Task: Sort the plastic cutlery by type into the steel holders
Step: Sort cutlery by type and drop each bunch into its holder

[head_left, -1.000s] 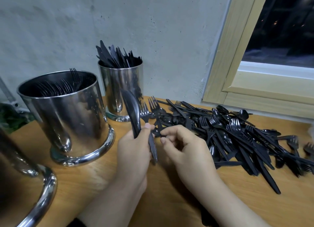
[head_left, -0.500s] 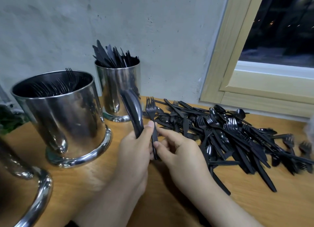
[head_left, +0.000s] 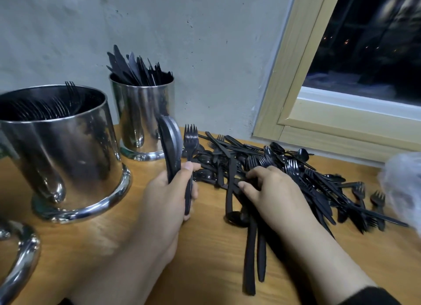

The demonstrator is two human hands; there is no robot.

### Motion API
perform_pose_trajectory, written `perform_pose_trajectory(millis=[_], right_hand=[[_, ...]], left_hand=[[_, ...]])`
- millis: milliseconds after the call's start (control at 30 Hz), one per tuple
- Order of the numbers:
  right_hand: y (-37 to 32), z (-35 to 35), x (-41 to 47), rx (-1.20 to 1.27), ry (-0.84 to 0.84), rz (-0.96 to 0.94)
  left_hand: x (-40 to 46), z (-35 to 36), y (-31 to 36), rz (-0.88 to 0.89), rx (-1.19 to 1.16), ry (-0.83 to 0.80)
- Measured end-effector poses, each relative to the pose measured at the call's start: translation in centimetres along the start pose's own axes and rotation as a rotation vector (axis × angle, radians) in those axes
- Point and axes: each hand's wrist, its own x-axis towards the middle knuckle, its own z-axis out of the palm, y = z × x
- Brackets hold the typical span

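**Two hands working the black cutlery**

Three steel holders are standing at the left: a rim at the edge (head_left: 16,266), the fork holder (head_left: 59,154), then the knife holder (head_left: 141,120) against the wall. The left hand (head_left: 168,202) is gripping several knives (head_left: 169,145) and one fork (head_left: 190,149) upright. The right hand (head_left: 271,193) is lying with fingers curled into the cutlery pile (head_left: 307,179) spreading over the wooden table (head_left: 205,270).
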Motion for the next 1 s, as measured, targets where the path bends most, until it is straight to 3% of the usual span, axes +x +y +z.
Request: perform_pose_trajectory(millis=[467, 700, 833, 1000], right_hand=[[-0.8, -0.7, -0.6, -0.071, -0.045, 0.123], [-0.6, -1.1, -0.5, 0.013, -0.036, 0.131], [-0.2, -1.4, -0.2, 0.177, 0.029, 0.148], [0.4, -1.3, -0.4, 0.544, 0.267, 0.164]], left_hand=[[-0.5, 0.1, 0.0, -0.012, 0.053, -0.067], [-0.3, 0.1, -0.2, -0.017, 0.057, -0.076], [-0.3, 0.1, -0.3, -0.018, 0.059, -0.074], [-0.4, 0.1, -0.1, -0.024, 0.069, -0.077]])
